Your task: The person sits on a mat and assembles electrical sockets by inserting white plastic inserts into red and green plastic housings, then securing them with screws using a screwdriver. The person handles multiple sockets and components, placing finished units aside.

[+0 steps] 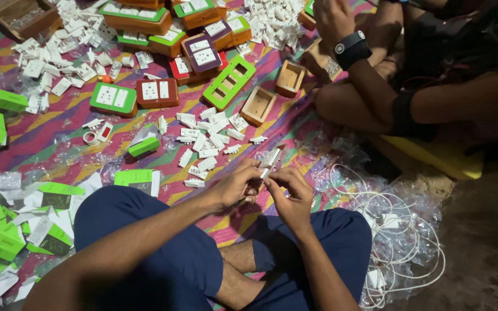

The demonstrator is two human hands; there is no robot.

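Both hands on one part | left hand (236,185) and right hand (290,193) pinch small white plastic socket piece (270,159)

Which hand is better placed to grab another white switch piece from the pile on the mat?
Left, probably. The left hand sits closer to the white pieces scattered ahead and to its side. The right hand pinches the small white part, with the pile across the left hand.
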